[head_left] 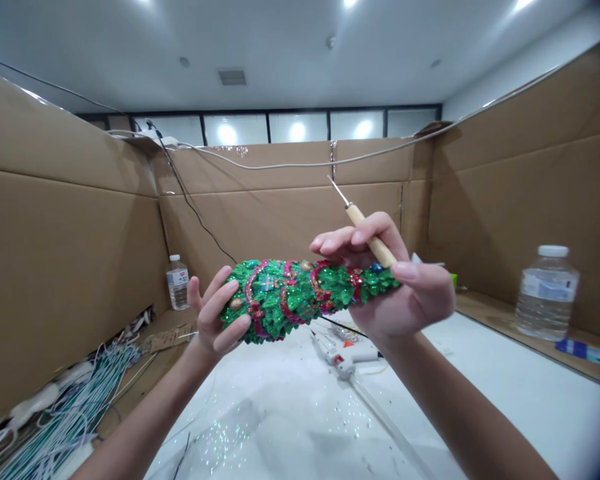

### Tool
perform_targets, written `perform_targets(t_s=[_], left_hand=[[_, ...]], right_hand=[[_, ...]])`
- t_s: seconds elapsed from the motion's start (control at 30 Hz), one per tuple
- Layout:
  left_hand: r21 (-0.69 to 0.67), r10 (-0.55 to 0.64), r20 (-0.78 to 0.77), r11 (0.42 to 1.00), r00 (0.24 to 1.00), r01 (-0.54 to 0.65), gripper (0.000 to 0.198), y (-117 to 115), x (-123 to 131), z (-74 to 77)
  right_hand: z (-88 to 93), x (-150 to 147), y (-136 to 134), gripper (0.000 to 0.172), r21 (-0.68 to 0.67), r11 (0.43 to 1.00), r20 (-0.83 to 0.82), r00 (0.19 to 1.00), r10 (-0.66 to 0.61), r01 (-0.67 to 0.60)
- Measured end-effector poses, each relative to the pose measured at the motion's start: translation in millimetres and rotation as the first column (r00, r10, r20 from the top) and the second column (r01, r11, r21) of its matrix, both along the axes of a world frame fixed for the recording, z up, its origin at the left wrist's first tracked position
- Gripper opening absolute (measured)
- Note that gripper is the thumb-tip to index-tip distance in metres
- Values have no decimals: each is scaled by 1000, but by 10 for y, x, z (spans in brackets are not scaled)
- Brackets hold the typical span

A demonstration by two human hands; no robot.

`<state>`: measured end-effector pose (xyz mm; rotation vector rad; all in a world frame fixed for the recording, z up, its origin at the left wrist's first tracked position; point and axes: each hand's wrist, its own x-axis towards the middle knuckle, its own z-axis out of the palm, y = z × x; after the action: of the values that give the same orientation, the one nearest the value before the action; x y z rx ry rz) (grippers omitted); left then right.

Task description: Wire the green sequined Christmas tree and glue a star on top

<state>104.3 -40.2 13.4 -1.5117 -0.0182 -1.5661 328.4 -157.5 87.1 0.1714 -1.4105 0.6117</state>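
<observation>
A glittery green Christmas tree ornament [285, 299], decked with red garlands and small baubles, lies on its side in the air above the table. Its wide base end is gripped by my left hand [217, 317], fingers curled round the edge. My right hand [395, 287] is at the narrow tip, the palm behind it. Between the thumb and fingers of that same hand sits a wooden-handled awl [365, 230], its thin metal point tilted up and to the left. Whether the right palm bears the tree's weight is hidden.
A white hot glue gun [347, 360] lies on the white table [260, 413], with glitter scattered nearby. Bundled wires [80, 400] run along the left. Water bottles stand at left [178, 283] and right [547, 293]. Cardboard walls [290, 220] enclose the table.
</observation>
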Motion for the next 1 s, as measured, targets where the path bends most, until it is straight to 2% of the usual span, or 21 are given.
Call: perform_targets(t_s=[0.1, 0.2, 0.3, 0.4, 0.57, 0.73, 1.0], left_hand=[[58, 95, 38, 994, 995, -97, 72, -41, -4, 37], [191, 173, 72, 964, 982, -184, 56, -111, 38, 138], [349, 147, 87, 922, 985, -168, 38, -172, 121, 261], [433, 73, 73, 896, 995, -98, 30, -190, 184, 323], [429, 67, 29, 901, 997, -72, 37, -188, 197, 290], [432, 101, -36, 898, 994, -76, 35, -224, 188, 250], [333, 175, -162, 936, 971, -113, 61, -263, 234, 111]], right_hand=[[-2, -1, 13, 21, -47, 999, -21, 1000, 22, -23], [0, 10, 43, 21, -59, 995, -29, 997, 75, -77], [7, 28, 72, 22, -80, 987, -32, 990, 138, -140], [16, 43, 86, 22, -89, 984, -40, 988, 149, -152], [33, 44, 72, 21, -94, 984, -50, 988, 147, -151], [41, 58, 89, 23, -176, 969, -75, 984, 163, -174], [43, 139, 222, 21, -329, 931, -183, 978, 98, -155]])
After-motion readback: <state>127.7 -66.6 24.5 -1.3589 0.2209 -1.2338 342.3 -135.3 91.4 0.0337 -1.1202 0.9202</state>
